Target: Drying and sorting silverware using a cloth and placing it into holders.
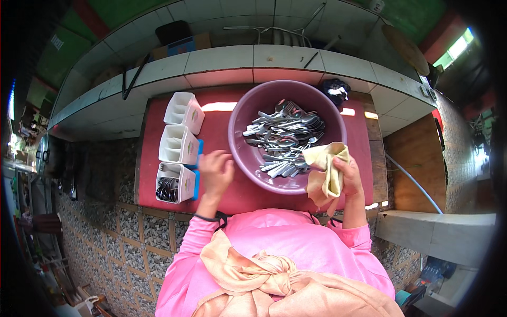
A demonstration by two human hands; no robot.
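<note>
A purple plastic basin (241, 158) holds a heap of metal spoons and forks (287, 132). My right hand (348, 174) grips a folded yellowish cloth (326, 170) over the basin's near right rim. My left hand (217, 172) is held between the basin and the caddies, its fingers apart and nothing in it. Three white plastic cutlery caddies stand in a row at the left: the near caddy (185, 184) has spoons and a fork in it, while the middle caddy (186, 146) and the far caddy (194, 115) show bare compartments. Blue plastic pieces (196, 186) show beside the two nearer caddies.
The basin and caddies rest on a red-topped wooden table (253, 202). Behind it runs a white tiled ledge (222, 59). A dark plastic bag (336, 91) lies past the basin's far right rim. A wooden panel (420, 166) and a pale bench (431, 233) stand at the right.
</note>
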